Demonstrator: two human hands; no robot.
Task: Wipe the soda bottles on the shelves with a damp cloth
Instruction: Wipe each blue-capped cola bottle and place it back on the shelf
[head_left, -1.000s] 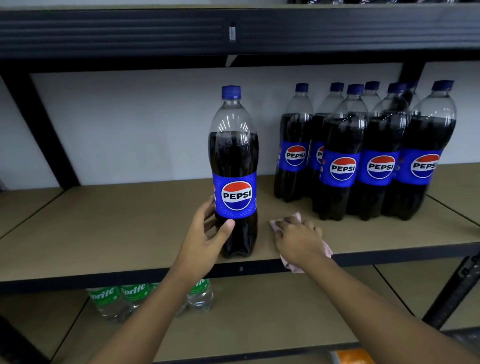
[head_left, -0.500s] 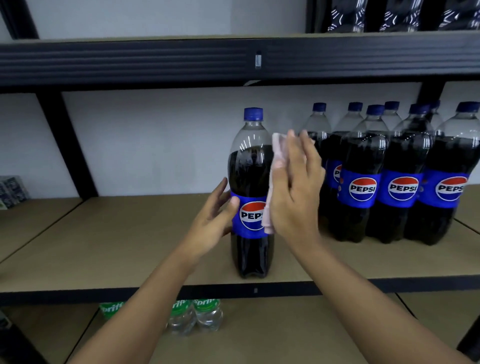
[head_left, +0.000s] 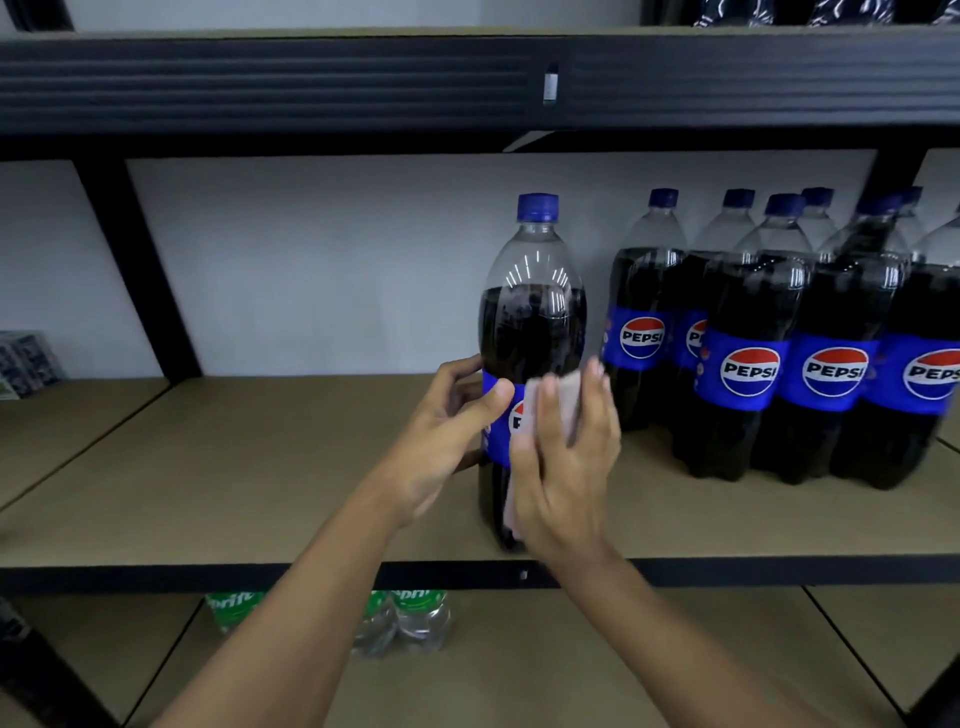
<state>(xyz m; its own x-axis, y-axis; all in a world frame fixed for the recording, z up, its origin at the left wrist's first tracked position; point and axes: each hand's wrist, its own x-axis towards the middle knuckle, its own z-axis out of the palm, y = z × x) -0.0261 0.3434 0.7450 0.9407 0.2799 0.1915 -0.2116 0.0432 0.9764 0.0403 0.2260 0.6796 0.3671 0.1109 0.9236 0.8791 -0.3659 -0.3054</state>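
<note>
- The shelf (head_left: 270, 483) runs under both grips, and its front edge passes just below the wrists.
- A Pepsi group (head_left: 748, 371) stands close-packed, near and to the right of the right grip. No grip touches it. Whether these have been wiped cannot be told; I judge most of them are still waiting.
- More bottles (head_left: 727, 11) show only as dark bases on the shelf above the grips. Nothing shows whether they have been wiped.
- The bottle (head_left: 535, 322) in hand stands upright between the two grips, near the shelf's front edge and apart from the group.
- Sprite bottles (head_left: 415, 618) sit on the shelf below the grips, partly hidden by the left forearm, so they probably count as work left too.
- The left grip (head_left: 441, 447) is clamped on the bottle's left side at label height, fingers curled round behind and thumb across the blue label, steadying it.
- The right grip (head_left: 566, 478) is spread flat with fingers straight and pointing up, pressing the cloth onto the front of the label and the lower body.
- The cloth (head_left: 563, 400) is pale pink. It sits between the right grip and the bottle, one edge showing above the fingertips and a tail hanging by the palm.
- The cap (head_left: 537, 207) and clear shoulder sit well above both grips, out of the cloth's reach here. The wipe looks mid-bottle, and the whole task looks far from finished.
</note>
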